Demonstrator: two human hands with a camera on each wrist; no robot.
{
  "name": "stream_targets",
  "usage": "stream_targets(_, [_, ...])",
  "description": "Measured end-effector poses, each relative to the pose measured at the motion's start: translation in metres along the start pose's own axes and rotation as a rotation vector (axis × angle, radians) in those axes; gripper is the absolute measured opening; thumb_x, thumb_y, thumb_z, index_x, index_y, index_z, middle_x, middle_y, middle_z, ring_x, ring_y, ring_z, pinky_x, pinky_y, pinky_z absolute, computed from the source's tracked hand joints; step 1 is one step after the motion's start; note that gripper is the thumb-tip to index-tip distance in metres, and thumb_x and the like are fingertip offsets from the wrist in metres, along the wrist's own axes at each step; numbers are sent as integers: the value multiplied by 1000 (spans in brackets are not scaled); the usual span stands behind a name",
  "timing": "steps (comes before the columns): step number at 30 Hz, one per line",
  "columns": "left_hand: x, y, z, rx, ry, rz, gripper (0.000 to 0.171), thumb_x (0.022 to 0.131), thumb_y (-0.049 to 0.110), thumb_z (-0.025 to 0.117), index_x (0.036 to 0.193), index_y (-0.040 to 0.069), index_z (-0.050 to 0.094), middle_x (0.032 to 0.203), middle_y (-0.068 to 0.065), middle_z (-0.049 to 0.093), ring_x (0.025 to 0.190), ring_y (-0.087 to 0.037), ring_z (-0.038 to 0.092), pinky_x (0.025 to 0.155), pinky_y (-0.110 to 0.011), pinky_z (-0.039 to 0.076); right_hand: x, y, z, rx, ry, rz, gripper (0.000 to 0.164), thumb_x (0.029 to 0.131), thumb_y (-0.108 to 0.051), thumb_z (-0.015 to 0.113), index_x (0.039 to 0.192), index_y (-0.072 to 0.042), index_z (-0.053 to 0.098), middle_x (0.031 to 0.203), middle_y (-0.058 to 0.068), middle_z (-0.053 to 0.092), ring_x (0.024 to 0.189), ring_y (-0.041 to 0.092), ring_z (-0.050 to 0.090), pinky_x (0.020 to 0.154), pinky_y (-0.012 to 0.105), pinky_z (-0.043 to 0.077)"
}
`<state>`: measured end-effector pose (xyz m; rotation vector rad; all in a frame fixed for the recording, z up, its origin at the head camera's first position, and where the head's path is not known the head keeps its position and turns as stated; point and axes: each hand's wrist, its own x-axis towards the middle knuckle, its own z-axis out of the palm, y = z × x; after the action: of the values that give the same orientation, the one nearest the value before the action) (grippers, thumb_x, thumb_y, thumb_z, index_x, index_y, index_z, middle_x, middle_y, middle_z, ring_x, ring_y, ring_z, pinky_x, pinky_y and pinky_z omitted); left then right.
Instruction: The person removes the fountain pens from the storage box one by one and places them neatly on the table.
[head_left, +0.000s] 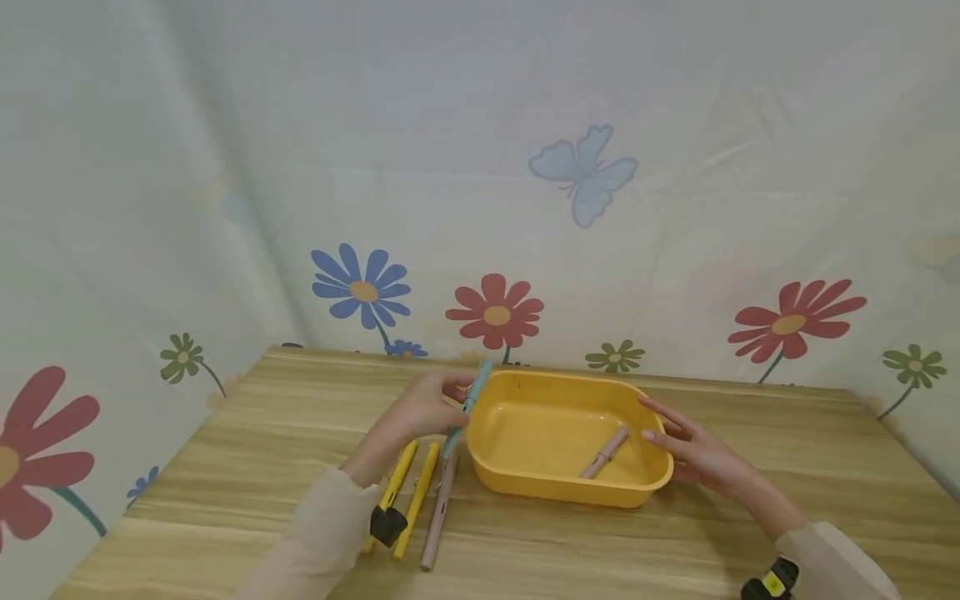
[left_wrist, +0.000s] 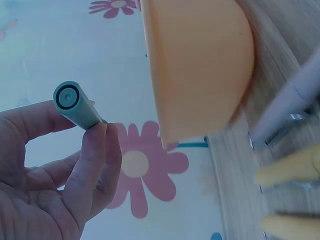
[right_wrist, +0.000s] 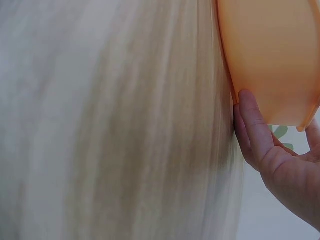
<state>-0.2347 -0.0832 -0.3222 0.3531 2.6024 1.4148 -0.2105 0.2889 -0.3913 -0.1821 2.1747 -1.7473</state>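
Note:
My left hand [head_left: 429,408] pinches a light teal pen [head_left: 480,385] between thumb and fingers, tilted beside the left end of a yellow plastic basin [head_left: 555,492]. In the left wrist view the round end of the teal pen [left_wrist: 80,107] points at the camera. At the basin's right end my right hand [head_left: 705,457] grips the rim. Its fingers [right_wrist: 256,125] lie against the outer wall in the right wrist view. Inside the basin lies a pinkish-grey pen [head_left: 604,454], leaning toward the right.
Left of the basin, two yellow pens [head_left: 417,500] and another pinkish-grey pen [head_left: 440,512] lie side by side on the wood-grain table [head_left: 247,467]. Behind the table hangs a pale cloth [head_left: 420,167] printed with flowers and a butterfly.

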Motion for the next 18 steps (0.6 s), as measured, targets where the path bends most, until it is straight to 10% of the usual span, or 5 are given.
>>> stream_targets(18, [-42, -47, -53, 83, 58, -70, 56, 72, -2, 66, 126, -4, 50, 102, -17, 58, 77, -19, 59, 58, -30, 54, 1, 0, 0, 10, 3, 2, 68, 92, -26, 53, 146, -15, 13, 146, 32, 3, 116, 36, 46, 84, 46, 48])
